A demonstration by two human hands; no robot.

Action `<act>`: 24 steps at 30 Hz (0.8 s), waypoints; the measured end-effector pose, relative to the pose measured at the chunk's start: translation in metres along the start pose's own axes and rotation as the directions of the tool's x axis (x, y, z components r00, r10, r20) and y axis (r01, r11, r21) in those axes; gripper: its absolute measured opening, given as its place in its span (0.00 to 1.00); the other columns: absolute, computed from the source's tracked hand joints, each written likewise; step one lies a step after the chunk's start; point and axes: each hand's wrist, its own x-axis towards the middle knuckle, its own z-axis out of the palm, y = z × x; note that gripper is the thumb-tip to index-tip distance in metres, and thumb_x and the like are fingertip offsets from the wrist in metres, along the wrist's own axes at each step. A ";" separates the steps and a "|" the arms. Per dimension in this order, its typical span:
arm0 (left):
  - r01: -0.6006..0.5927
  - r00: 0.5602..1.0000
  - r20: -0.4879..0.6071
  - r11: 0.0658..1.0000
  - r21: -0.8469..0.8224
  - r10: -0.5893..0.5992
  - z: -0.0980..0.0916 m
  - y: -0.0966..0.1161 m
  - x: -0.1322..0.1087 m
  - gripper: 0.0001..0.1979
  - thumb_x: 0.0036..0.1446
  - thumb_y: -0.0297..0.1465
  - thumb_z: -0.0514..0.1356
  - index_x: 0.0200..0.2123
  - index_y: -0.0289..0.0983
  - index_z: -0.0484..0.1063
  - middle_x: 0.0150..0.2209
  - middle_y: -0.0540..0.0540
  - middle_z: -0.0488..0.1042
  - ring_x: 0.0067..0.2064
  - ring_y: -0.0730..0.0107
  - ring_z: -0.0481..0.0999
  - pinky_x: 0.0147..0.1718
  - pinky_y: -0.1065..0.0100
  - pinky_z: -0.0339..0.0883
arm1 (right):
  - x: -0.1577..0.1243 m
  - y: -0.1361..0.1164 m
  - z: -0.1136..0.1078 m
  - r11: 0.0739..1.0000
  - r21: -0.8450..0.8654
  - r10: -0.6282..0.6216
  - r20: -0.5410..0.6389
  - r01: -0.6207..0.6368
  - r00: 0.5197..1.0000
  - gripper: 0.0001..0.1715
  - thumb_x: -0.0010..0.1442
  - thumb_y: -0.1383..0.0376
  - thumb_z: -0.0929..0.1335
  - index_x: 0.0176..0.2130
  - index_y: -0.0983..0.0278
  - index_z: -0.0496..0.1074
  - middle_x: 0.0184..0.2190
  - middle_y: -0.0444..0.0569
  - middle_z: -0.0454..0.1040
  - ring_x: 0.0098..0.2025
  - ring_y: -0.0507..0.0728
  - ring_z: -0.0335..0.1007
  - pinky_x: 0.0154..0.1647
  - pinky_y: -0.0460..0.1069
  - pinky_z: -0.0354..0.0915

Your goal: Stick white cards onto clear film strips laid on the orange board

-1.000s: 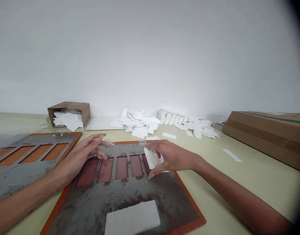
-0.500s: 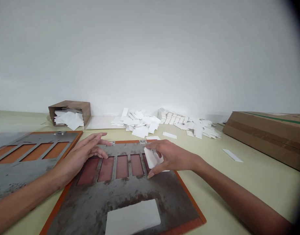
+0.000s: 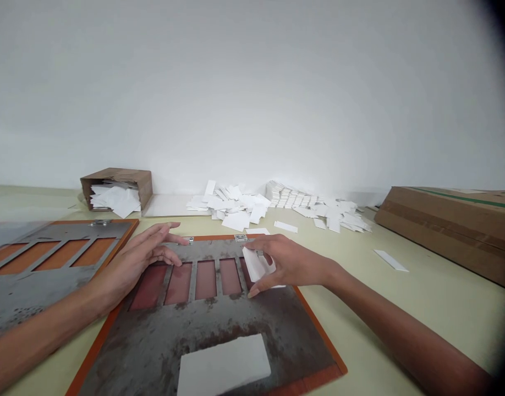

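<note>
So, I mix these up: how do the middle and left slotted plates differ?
The middle plate shows dusky red through its slots; the left plate shows orange. The middle plate shows two silver fittings at the back, the left plate one. Both are grey with orange edges.

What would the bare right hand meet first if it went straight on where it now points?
Probably the bare left hand, across the grey metal plate with rectangular openings; depth is unclear in this single view, so it could pass above.

My right hand (image 3: 287,261) grips white paper (image 3: 256,268) over slotted plate (image 3: 153,344); left hand (image 3: 147,253) half-curled above it; paper slips (image 3: 236,209) piled behind.
</note>
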 end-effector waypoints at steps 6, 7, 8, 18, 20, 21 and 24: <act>-0.009 1.000 -0.014 1.000 -0.009 0.009 -0.002 -0.002 0.001 0.31 0.59 0.53 0.62 0.59 0.43 0.68 0.48 0.42 0.80 0.35 0.57 0.80 0.43 0.58 0.74 | -0.001 -0.003 -0.001 1.000 -0.003 -0.008 -0.008 0.008 1.000 0.51 0.51 0.40 0.74 0.65 0.62 0.68 0.58 0.56 0.72 0.59 0.69 0.64 0.53 0.58 0.65; -0.009 1.000 -0.013 1.000 -0.011 0.009 -0.003 -0.002 0.001 0.30 0.59 0.53 0.62 0.59 0.43 0.68 0.48 0.42 0.80 0.35 0.58 0.80 0.43 0.58 0.74 | -0.001 -0.003 -0.001 1.000 -0.009 -0.010 -0.008 0.010 1.000 0.50 0.52 0.40 0.74 0.64 0.62 0.68 0.57 0.56 0.72 0.59 0.69 0.64 0.52 0.57 0.65; -0.009 1.000 -0.008 1.000 -0.013 0.008 -0.004 -0.003 0.001 0.30 0.60 0.53 0.61 0.59 0.43 0.68 0.48 0.42 0.80 0.35 0.58 0.80 0.43 0.58 0.74 | -0.001 -0.003 -0.001 1.000 -0.013 -0.013 -0.010 0.013 1.000 0.50 0.52 0.40 0.74 0.64 0.63 0.68 0.57 0.56 0.72 0.58 0.69 0.64 0.51 0.57 0.65; 0.001 1.000 -0.019 0.999 -0.037 -0.001 0.001 0.002 -0.001 0.32 0.58 0.53 0.63 0.59 0.42 0.68 0.47 0.42 0.81 0.35 0.59 0.80 0.41 0.60 0.73 | 0.012 -0.012 -0.001 0.996 -0.028 -0.089 -0.034 0.088 0.995 0.41 0.50 0.38 0.74 0.52 0.63 0.75 0.35 0.49 0.73 0.37 0.59 0.66 0.34 0.51 0.59; 0.003 1.000 -0.025 0.999 -0.045 -0.004 0.001 0.003 -0.001 0.32 0.58 0.54 0.63 0.59 0.41 0.68 0.46 0.42 0.81 0.34 0.59 0.80 0.41 0.60 0.73 | 0.021 -0.020 -0.001 0.992 -0.040 -0.122 -0.022 0.121 0.992 0.37 0.49 0.37 0.74 0.45 0.62 0.76 0.35 0.49 0.72 0.38 0.59 0.66 0.33 0.51 0.58; 0.002 1.000 -0.026 0.999 -0.045 -0.003 0.001 0.003 -0.002 0.32 0.58 0.54 0.63 0.59 0.41 0.67 0.46 0.42 0.81 0.34 0.60 0.80 0.42 0.60 0.72 | 0.025 -0.024 -0.001 0.990 -0.048 -0.136 -0.013 0.136 0.991 0.36 0.49 0.36 0.74 0.41 0.62 0.75 0.34 0.49 0.72 0.38 0.59 0.66 0.33 0.51 0.58; 0.003 1.000 -0.016 0.999 -0.039 -0.004 0.000 0.003 -0.003 0.32 0.59 0.54 0.62 0.59 0.41 0.67 0.47 0.42 0.80 0.34 0.59 0.80 0.43 0.59 0.72 | 0.035 -0.034 0.000 0.985 -0.075 -0.156 0.011 0.156 0.988 0.34 0.49 0.36 0.74 0.32 0.62 0.72 0.31 0.47 0.71 0.34 0.56 0.65 0.31 0.50 0.55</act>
